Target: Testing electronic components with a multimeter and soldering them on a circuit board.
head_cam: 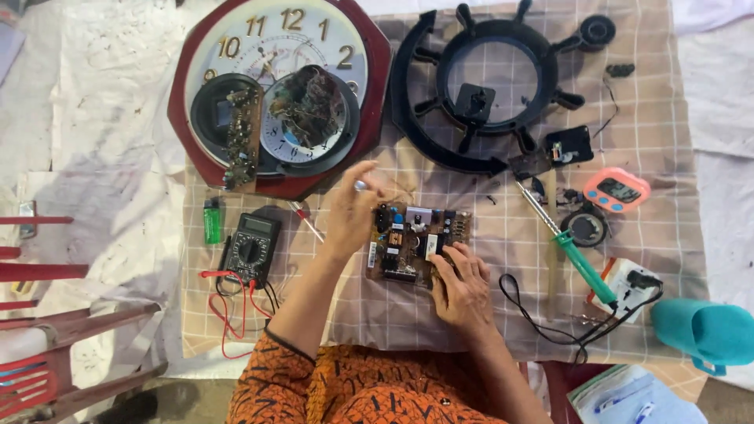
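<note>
Centrally placed on the checked cloth (471, 314): brown circuit board (418, 245), judged light, stiff, fragile where components stand, best taken by bare edges; right hand (463, 286) flat on lower right corner, fingers released, pressing not grasping; left hand (351, 212) just left of board, fingers pinching a small silvery part (360, 186); soldering iron (567, 243) at right, multimeter (250, 247) at left.

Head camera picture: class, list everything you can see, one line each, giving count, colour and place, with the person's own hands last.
Wall clock: one, maroon rim, top left.
Wheel-shaped frame: one, black, top centre.
Circuit board: one, brown, cloth centre.
Multimeter: one, black, red leads, left.
Lighter: one, green, beside the multimeter.
Soldering iron: one, green handle, right.
Timer: one, pink, right.
Cup: one, teal, lower right.
Left hand: raised, pinching a small shiny part.
Right hand: resting on the board.
</note>
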